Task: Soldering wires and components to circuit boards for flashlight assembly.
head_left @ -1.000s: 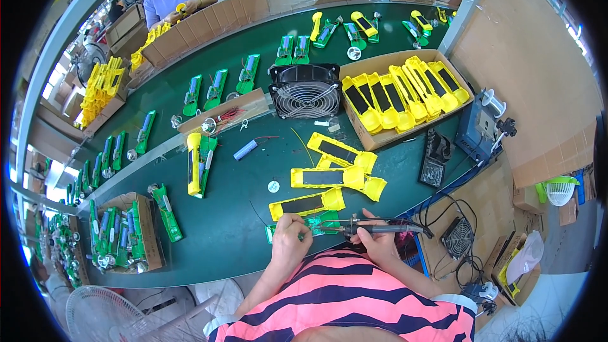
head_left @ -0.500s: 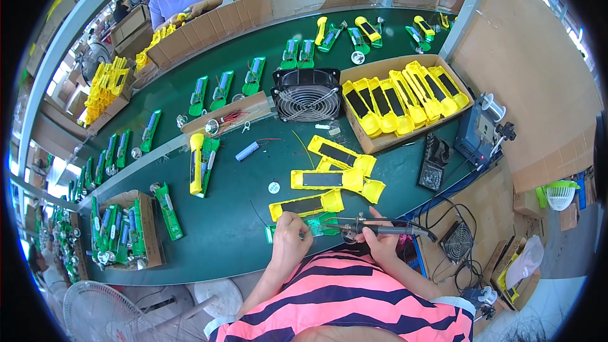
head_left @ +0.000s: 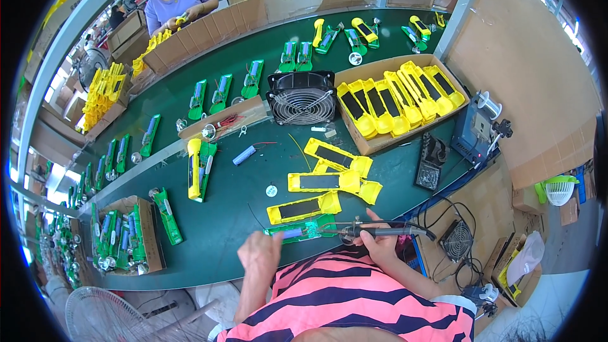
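Note:
In front of me a green housing (head_left: 325,223) holds a circuit board (head_left: 310,228) and a blue cylindrical battery (head_left: 291,234). My right hand (head_left: 379,247) is closed around a soldering iron (head_left: 387,231), whose tip end reaches left over the board. A thin metal tube runs alongside the iron. My left hand (head_left: 259,256) is off the board, near its left end at the table's front edge; its fingers look curled but are smeared. Just behind the board lie yellow housings with dark panels (head_left: 304,209), some stacked on each other.
A black fan (head_left: 303,102) stands beside a cardboard box (head_left: 380,147) of yellow housings. At right are a soldering station (head_left: 470,133) and a black holder (head_left: 430,168). A loose battery (head_left: 244,155) and another box (head_left: 151,240) of green units lie left. A co-worker (head_left: 180,0) sits beyond.
My left hand has moved left, away from the board, uncovering the battery. My right hand keeps the soldering iron in nearly the same place.

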A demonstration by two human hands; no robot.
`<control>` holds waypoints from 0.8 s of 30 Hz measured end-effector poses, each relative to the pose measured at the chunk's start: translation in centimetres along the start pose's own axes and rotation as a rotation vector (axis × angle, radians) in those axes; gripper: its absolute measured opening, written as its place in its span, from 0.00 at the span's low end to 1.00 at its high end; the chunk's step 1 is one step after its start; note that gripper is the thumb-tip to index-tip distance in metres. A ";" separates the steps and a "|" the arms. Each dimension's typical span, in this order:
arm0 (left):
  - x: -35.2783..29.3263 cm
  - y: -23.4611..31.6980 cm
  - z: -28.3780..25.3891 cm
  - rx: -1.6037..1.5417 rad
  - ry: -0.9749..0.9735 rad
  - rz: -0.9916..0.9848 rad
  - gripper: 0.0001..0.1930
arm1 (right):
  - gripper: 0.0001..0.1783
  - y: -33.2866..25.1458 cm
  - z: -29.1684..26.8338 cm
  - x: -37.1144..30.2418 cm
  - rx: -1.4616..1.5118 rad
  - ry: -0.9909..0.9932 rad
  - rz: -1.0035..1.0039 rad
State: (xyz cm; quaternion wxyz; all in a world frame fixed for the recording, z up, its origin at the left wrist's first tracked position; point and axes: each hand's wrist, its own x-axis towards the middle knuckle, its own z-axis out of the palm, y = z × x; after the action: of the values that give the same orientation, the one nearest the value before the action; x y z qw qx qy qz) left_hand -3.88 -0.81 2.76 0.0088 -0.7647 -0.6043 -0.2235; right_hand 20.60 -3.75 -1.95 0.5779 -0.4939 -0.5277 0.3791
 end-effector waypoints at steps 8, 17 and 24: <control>0.6 0.5 1.2 -0.400 0.002 0.205 0.10 | 0.04 0.6 -0.1 0.3 -0.024 -0.027 -0.037; 0.3 1.6 2.0 -0.337 -0.124 0.391 0.11 | 0.03 0.2 -0.2 0.7 0.007 -0.019 0.006; 0.4 1.5 1.9 -0.326 -0.182 0.410 0.13 | 0.03 0.5 0.2 0.8 -0.031 -0.015 0.002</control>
State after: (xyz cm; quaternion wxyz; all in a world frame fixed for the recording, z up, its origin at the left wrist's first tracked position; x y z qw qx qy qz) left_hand -1.84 -0.33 1.59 -0.1236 -0.8792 -0.3914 -0.2419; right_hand 20.60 -2.88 -2.29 0.5657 -0.5005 -0.5373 0.3753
